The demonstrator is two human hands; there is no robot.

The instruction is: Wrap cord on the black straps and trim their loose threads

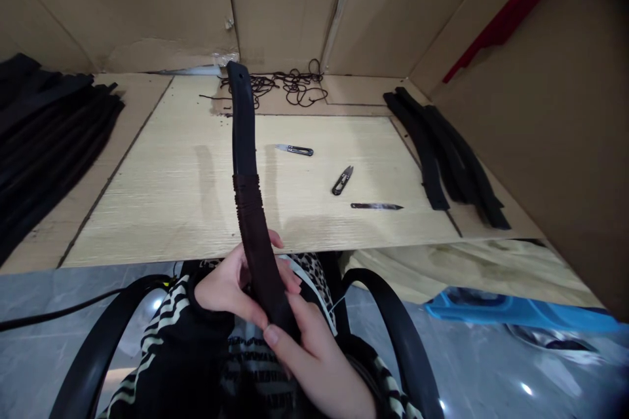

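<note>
- Cardboard walls (147,6) fill the upper part of the frame; the panels meet at vertical seams, one near upper centre.
- A further cardboard panel (555,131) slants down the right side, with a red strip (511,13) running diagonally at upper right.
- A pale wood-grain board (196,209) forms the work surface across the middle of the frame, laid on a cardboard base (132,98) that shows along its left and far edges.
- A grey, glossy tiled floor (49,294) occupies the lower left and lower right, showing small bright reflections of light.
- Yellowish cloth (466,268) lies below the board's right edge.
</note>
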